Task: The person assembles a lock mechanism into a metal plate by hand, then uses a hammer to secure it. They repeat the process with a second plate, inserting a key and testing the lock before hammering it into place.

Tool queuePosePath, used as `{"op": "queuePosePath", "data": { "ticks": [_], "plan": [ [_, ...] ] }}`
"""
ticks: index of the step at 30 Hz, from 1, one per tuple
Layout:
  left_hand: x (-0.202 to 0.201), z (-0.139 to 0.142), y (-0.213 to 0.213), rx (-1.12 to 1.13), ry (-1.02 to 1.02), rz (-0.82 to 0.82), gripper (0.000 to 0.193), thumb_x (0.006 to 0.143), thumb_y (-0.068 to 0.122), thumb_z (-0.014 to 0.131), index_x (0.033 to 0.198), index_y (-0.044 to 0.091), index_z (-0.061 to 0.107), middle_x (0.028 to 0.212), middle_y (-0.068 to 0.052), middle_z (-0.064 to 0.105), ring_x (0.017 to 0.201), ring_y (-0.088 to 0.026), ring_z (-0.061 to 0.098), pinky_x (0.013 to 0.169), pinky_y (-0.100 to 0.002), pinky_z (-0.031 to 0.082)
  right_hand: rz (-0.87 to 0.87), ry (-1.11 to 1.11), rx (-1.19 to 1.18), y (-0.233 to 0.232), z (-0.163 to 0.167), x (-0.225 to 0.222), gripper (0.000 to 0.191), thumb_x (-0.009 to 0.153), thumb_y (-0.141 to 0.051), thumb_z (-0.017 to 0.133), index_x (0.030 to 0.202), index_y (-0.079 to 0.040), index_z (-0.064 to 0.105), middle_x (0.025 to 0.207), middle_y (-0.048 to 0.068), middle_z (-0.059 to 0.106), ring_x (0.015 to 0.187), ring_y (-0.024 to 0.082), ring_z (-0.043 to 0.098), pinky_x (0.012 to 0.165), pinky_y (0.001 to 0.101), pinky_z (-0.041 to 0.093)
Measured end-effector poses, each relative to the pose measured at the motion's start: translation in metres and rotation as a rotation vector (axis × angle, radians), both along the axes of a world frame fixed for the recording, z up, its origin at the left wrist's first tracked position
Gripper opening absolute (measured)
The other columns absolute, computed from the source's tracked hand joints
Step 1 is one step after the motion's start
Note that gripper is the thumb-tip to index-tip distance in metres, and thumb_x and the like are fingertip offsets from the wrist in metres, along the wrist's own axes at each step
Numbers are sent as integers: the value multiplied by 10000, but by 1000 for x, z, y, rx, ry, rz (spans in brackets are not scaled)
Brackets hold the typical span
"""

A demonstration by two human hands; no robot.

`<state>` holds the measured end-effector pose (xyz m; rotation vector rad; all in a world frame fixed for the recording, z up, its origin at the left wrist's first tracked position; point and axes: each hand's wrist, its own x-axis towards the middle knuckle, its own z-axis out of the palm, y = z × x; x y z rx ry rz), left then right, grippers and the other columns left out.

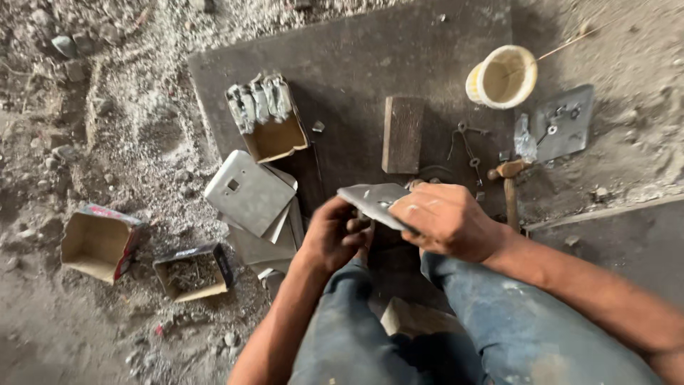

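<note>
While the person crouches over a dark board [356,64] laid on the dusty ground, both hands meet just above the knees on a flat grey metal plate [370,201]. The right hand [445,219] lies over the plate's right end, fingers clasped down on it; the left hand [333,235] grips from below at the plate's near edge, fingers curled under. The plate sits between the two hands, held level, its long axis running from the upper left to the lower right, with the free corner pointing left. Just left of the hands, a stack of similar plates [251,196] rests on the board's near left corner. Beyond the hands stand a wooden block [402,134] and, to the right, a hammer [510,187]. Farther off are an open carton of metal pieces [265,114] and a cream-coloured cup [503,77] at the board's far right edge.
</note>
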<state>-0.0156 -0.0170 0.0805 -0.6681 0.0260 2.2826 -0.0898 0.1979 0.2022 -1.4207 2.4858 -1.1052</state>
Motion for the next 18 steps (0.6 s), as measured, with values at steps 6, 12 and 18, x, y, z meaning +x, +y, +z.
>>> {"op": "queuePosePath", "data": {
  "ticks": [6, 12, 18],
  "plan": [
    [4, -5, 14, -103, -255, -239, 581, 786, 651, 644, 975, 108, 727, 503, -25, 593, 319, -111, 482, 256, -230, 312, 157, -51, -49, 43, -16, -8, 216, 809, -100, 763, 989, -10, 682, 962, 98, 718, 830, 254, 700, 686, 389, 548],
    [7, -30, 50, -166, -243, -345, 269, 998, 312, 702, 930, 63, 626, 640, -8, 604, 428, -80, 500, 322, -212, 297, -19, -15, -113, 85, -39, -11, 284, 831, -174, 758, 1069, -58, 654, 1061, 94, 703, 971, 279, 686, 853, 422, 544],
    [-10, -42, 72, -247, -213, -244, 203, 962, 270, 688, 878, 98, 619, 608, -15, 596, 419, -108, 529, 309, -230, 306, -655, -155, -196, 92, -106, 14, 320, 922, -69, 712, 1175, -38, 519, 1176, 191, 581, 1097, 340, 608, 989, 392, 510]
  ]
}}
